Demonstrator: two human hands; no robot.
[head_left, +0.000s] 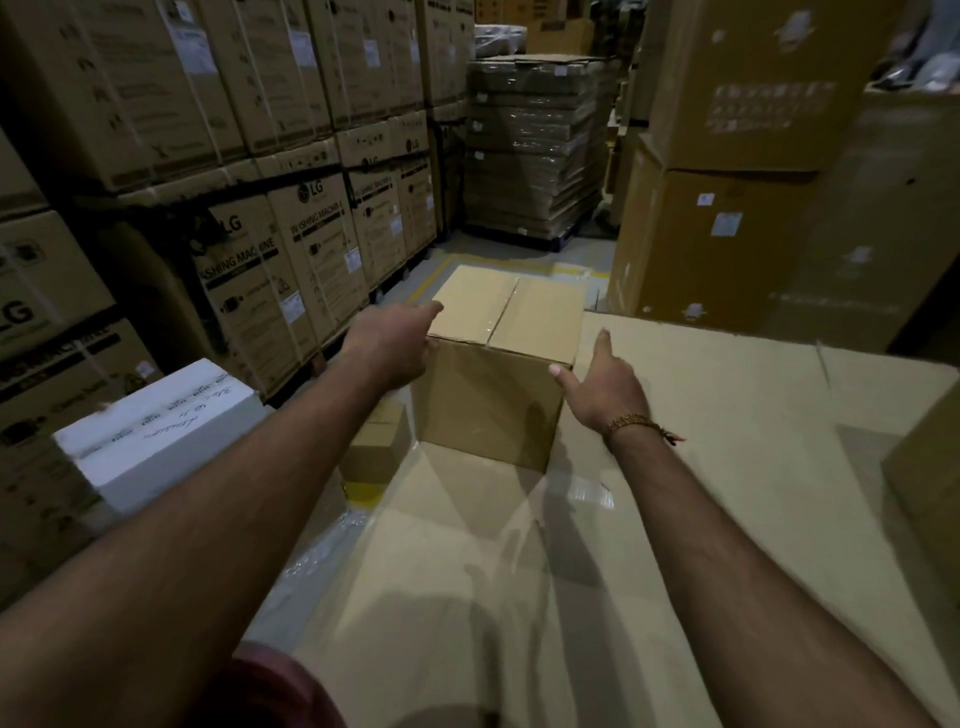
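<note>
A taped brown cardboard box (498, 364) stands at the far left corner of a wide flat cardboard surface (701, 493). My left hand (400, 343) reaches to the box's upper left edge, fingers stretched along its top and side. My right hand (605, 387) lies flat and open at the box's right side, thumb pointing toward the box's near right corner. A gold bracelet sits on my right wrist. Whether the right hand touches the box is unclear.
A white box (156, 436) with handwriting sits low on the left. A small brown carton (376, 441) lies below the left edge of the surface. Stacked washing-machine cartons (291, 244) line the left wall, a wrapped pallet (535, 145) stands ahead, and tall cartons (727, 208) rise on the right.
</note>
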